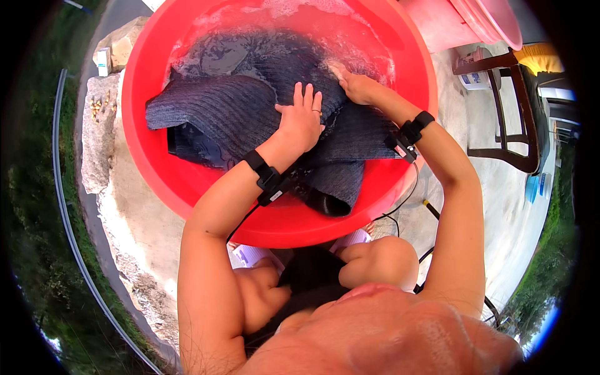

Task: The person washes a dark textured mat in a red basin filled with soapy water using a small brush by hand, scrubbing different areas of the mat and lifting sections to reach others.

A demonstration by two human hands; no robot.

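A dark blue-grey ribbed floor mat (pixel 225 103) lies folded and bunched in a large red plastic basin (pixel 150 159). Soapy water (pixel 323 23) surrounds its far part, and its near end curls to show a black underside. My left hand (pixel 302 119) rests palm down on the mat near the middle, fingers spread, with a ring on one finger. Farther up and to the right, my right hand (pixel 354 84) touches the wet mat with its fingers extended; the fingertips are partly blurred. Neither hand is seen gripping the fabric.
Both wrists carry black straps with small devices, and a cable (pixel 412 187) hangs over the basin's near right rim. Pink tubs (pixel 450 23), a white bucket (pixel 476 77) and a dark wooden chair (pixel 527 117) stand right. Stone blocks (pixel 98 136) line the left, a small box on one.
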